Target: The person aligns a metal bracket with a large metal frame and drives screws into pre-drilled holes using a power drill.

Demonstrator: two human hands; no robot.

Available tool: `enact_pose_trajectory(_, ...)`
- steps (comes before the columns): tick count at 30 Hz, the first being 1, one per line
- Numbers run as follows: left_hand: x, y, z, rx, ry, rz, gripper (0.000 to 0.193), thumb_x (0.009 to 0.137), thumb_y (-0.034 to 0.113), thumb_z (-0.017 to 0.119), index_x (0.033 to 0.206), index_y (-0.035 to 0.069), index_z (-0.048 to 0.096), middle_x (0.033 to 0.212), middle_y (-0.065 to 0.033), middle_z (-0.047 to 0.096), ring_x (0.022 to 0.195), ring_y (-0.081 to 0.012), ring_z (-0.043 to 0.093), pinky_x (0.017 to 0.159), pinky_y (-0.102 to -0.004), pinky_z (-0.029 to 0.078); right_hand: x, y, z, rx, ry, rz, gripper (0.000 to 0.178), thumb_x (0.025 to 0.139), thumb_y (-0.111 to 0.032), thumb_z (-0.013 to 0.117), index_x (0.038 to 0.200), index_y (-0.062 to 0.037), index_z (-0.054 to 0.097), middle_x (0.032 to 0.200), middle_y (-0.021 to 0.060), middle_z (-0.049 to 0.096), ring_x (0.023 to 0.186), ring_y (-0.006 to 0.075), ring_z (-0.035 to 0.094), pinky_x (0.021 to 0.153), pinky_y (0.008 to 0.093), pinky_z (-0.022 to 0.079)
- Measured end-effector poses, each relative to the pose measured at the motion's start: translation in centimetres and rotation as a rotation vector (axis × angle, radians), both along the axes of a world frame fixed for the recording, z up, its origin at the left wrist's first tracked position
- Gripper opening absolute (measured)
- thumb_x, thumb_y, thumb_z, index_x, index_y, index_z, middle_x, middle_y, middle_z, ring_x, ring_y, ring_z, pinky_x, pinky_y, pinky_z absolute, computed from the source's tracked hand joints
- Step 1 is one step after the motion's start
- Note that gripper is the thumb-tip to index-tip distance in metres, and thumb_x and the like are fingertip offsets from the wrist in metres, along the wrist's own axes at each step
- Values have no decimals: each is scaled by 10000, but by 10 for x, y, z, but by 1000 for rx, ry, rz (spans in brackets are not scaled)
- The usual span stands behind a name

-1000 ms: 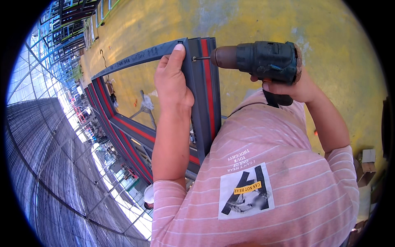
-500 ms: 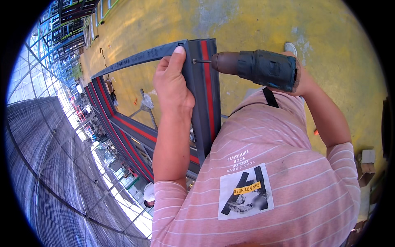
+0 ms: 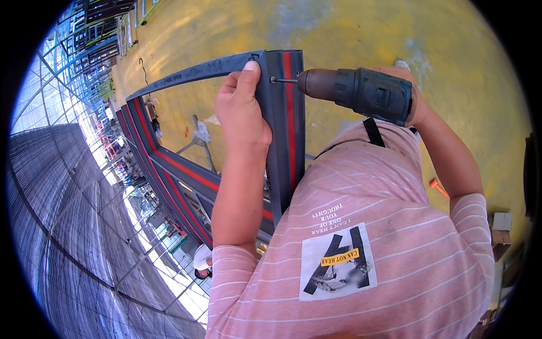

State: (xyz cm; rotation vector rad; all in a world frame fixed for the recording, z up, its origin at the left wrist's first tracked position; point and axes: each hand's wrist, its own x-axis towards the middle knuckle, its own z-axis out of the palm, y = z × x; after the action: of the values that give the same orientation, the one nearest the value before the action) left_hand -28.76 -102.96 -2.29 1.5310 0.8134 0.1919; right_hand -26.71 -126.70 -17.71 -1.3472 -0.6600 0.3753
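Note:
A dark grey metal frame (image 3: 276, 130) with red strips stands upright in front of me, its near corner by my chest. My left hand (image 3: 243, 110) is closed around the inner edge of that corner, thumb pressed on top near a small slot. In my right hand (image 3: 416, 107) is a dark cordless drill (image 3: 381, 96), lying level and pointing left; the drill hides most of the fingers. Its thin bit (image 3: 287, 81) reaches across the red strip to a small screw head (image 3: 273, 79) on the grey face, right beside my left thumb.
Yellow worn floor (image 3: 350, 34) surrounds the frame. An orange tool (image 3: 438, 187) lies on the floor at right, near a cardboard box (image 3: 501, 226). Metal racks (image 3: 101, 34) stand far left. Another person (image 3: 202, 261) is beyond the frame at lower left.
The frame, my left hand and the drill have shifted slightly right in view. The bit stays at the screw head, and both grips are unchanged. More of the orange tool now shows.

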Motion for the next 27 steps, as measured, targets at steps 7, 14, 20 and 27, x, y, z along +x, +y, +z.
enact_pose_trajectory(7,2,0,8,-113,102,-52,179,944,178,613,954,0,632,882,-81,684,733,-159,665,672,-294,561,-5,-11,28,-24,151,36,508,671,-97,802,1152,-26,657,1008,119,708,831,171,639,809,316,520)
enact_pose_trajectory(14,6,4,4,-184,188,-87,242,954,225,618,1021,-8,627,932,-110,704,791,-190,695,719,-319,583,6,-11,19,-7,131,62,541,653,-174,805,1146,-6,657,985,116,710,806,200,646,811,306,516)
enact_pose_trajectory(20,-1,0,3,-181,64,30,211,899,189,713,908,8,605,807,-32,642,663,-69,580,601,-216,480,9,-11,34,-603,32,122,494,685,-226,785,1128,-37,674,964,109,713,840,259,682,785,333,520)
enact_pose_trajectory(27,3,-4,6,21,212,-41,249,859,207,741,862,13,584,760,5,595,677,-44,492,601,-221,411,34,-78,7,-497,87,22,430,744,-116,748,1158,-43,657,1013,96,704,810,205,660,759,342,525)
